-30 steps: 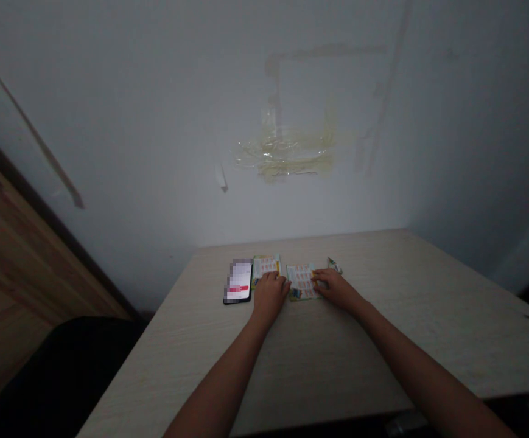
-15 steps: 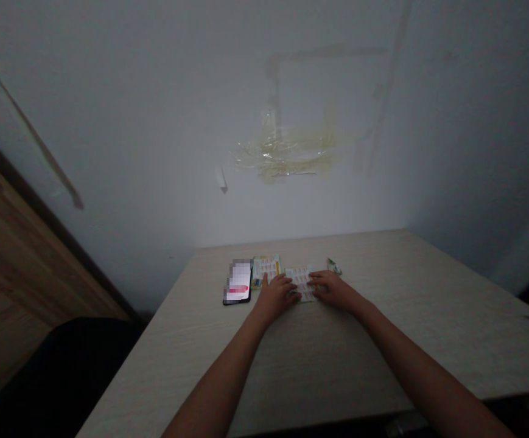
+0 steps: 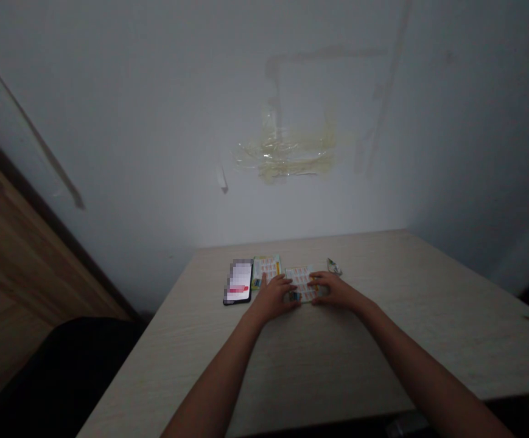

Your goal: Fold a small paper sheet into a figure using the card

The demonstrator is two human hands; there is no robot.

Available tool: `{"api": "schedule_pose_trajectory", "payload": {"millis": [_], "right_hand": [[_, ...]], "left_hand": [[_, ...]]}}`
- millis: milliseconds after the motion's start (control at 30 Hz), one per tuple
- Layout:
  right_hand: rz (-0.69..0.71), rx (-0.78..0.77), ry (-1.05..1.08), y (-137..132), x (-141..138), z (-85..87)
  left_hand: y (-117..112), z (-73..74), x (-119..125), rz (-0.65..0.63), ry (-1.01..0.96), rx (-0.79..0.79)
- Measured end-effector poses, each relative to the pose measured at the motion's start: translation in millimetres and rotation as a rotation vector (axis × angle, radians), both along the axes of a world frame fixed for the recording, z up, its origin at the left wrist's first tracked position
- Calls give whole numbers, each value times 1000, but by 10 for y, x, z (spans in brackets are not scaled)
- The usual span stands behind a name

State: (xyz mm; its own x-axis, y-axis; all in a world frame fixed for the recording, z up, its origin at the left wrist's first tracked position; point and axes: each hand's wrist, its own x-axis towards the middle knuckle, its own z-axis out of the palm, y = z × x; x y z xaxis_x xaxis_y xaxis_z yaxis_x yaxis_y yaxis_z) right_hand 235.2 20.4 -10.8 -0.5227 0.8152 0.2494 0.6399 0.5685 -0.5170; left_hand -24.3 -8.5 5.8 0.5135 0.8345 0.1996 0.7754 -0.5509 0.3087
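Sticker sheet [image 3: 301, 281] lies flat on the table [image 3: 337, 353] just right of the phone [image 3: 238, 281], long axis running away from you, btwn both hands: left hand [image 3: 273, 296] w/ fingers spread flat on its left edge, right hand [image 3: 335, 290] pressing its right edge, neither curled round it.

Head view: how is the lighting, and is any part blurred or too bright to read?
Head view: the room is dim, brightest on the wall behind the table; the phone screen glows and is pixelated, so unreadable; the printed sheet between the left hand and right hand is too small and soft to read; the corners fall into dark shadow.
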Motion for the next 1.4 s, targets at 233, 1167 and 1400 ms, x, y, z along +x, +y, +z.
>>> {"api": "schedule_pose_trajectory", "payload": {"millis": [233, 1167, 1400], "right_hand": [[39, 38, 50, 41, 26, -33], [-295, 118, 85, 17, -247, -68], [-318, 155, 107, -14, -298, -71]], "left_hand": [[-3, 34, 19, 19, -28, 8], [7, 39, 169, 110, -81, 169], [29, -2, 185, 96, 0, 197]]}}
